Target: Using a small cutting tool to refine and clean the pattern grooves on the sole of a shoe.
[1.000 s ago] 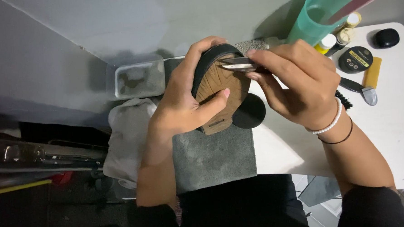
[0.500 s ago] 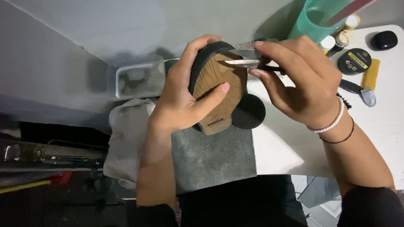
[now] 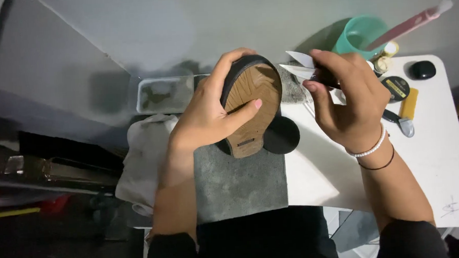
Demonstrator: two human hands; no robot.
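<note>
Gripping a shoe [image 3: 251, 105] sole-up, the left hand [image 3: 208, 117] has its fingers curled over the dark rim at the toe end while the thumb presses flat across the tan sole, so the shoe sits clamped between thumb and fingers, raised just above a grey mat [image 3: 242, 182] that lies below the palm. Just right of those fingertips, apart from the sole, the right hand [image 3: 349, 100] is closed around a small pair of snips [image 3: 301, 66], its 2 pale blades parted and pointing toward the shoe's toe; the handle is hidden inside the clenched fingers. A black round lid [image 3: 281, 135] lies on the table just under the heel end, between the 2 wrists. Beyond the right knuckles stand a teal cup [image 3: 362, 35] with a pink-handled tool in it, a round tin [image 3: 397, 88], a yellow block [image 3: 409, 103] and a black oval thing [image 3: 422, 70], all on a white table [image 3: 438, 176]. Past the left fingertips sits a shallow grey tray [image 3: 163, 93]. As a judgement: the open blade tips are close to the left fingertips on the rim, so a slip of either hand could nick a finger or gouge the sole, and the thumb-only hold could let the shoe twist
</note>
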